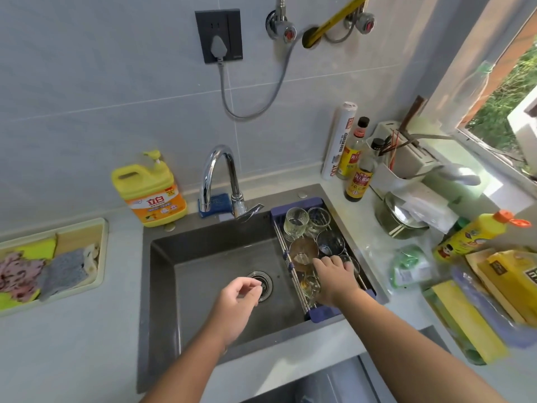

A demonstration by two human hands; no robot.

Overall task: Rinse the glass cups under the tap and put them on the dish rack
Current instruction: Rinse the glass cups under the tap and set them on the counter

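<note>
A blue-ended wire dish rack (322, 312) spans the right side of the dark sink (203, 257). Several glass cups stand in it: a ribbed clear cup (295, 221) at the far end, an amber cup (303, 253) in the middle, a dark cup (329, 242) beside it. My right hand (334, 276) reaches into the rack's near half, fingers closed over a clear glass cup (351, 264) whose rim shows past the fingertips. My left hand (241, 298) hovers over the sink drain (263, 282), fingers loosely curled, holding nothing. The chrome tap (220, 175) stands behind the sink; no water runs.
A yellow detergent jug (149, 190) stands left of the tap. A tray of cloths and sponges (49, 266) lies on the left counter. Sauce bottles (359, 170), a utensil holder (406, 158), a pot lid (398, 216) and yellow packages (494, 280) crowd the right counter.
</note>
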